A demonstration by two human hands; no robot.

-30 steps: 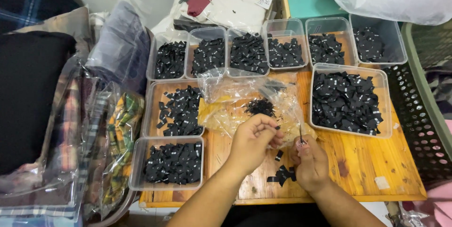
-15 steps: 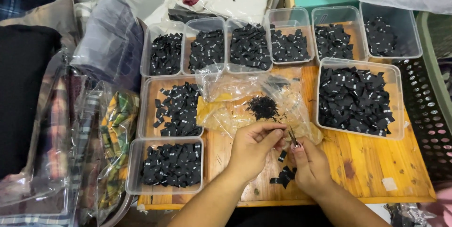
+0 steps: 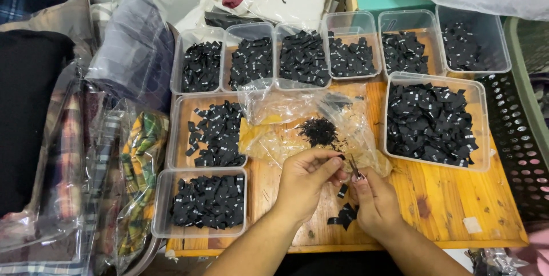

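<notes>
Black fabric label [image 3: 341,159] being pinched between both hands above wooden counter [image 3: 446,201].
Left hand [image 3: 306,181] fingers gripping label; right hand [image 3: 374,201] fingers clamping thin tool [image 3: 353,167], tilted upright, touching label's right edge.

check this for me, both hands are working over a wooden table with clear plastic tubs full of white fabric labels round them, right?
Not quite: the fabric labels are black, not white, as the head view shows. The rest holds: the left hand and right hand work over the wooden table, with clear plastic tubs around them.
</notes>
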